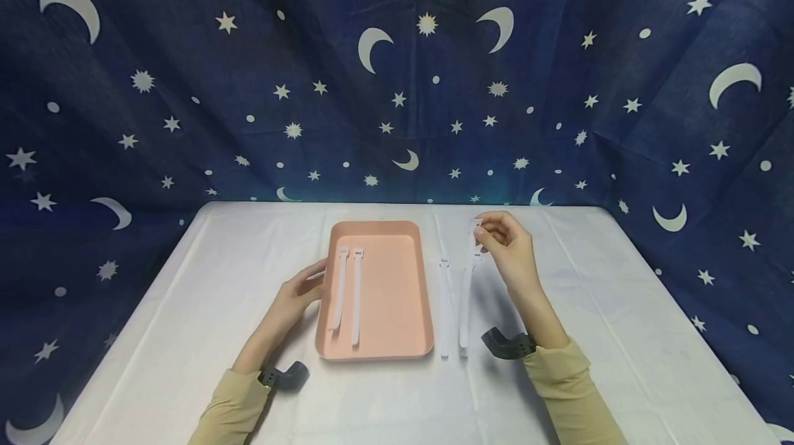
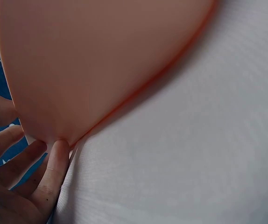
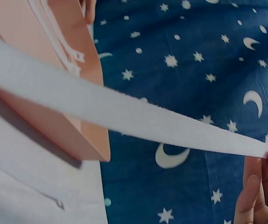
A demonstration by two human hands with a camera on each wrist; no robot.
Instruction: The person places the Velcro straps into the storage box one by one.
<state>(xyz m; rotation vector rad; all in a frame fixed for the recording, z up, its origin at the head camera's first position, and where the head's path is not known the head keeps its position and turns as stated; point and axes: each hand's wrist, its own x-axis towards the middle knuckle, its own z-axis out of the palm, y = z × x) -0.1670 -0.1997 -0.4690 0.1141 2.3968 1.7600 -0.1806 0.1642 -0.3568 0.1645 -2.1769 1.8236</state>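
Note:
My right hand (image 1: 505, 242) pinches the top end of a white strap (image 3: 138, 116), like a hook-and-loop cable tie, raised above the table right of the tray. The strap runs slanting across the right wrist view. Another white strap (image 1: 444, 307) lies on the table between the tray and that hand. A further strap (image 1: 464, 321) seems to lie beneath the held one; their overlap is hard to separate. Two more straps (image 1: 356, 293) lie lengthwise in the pink tray (image 1: 393, 293), near its left wall. My left hand (image 1: 300, 293) touches the tray's left side with its fingers and thumb (image 2: 54, 163).
A white cloth covers the table (image 1: 205, 307). Behind and beside it hangs a dark blue curtain (image 1: 409, 121) with moons and stars. Each wrist wears a dark band with a protruding mount (image 1: 509, 344).

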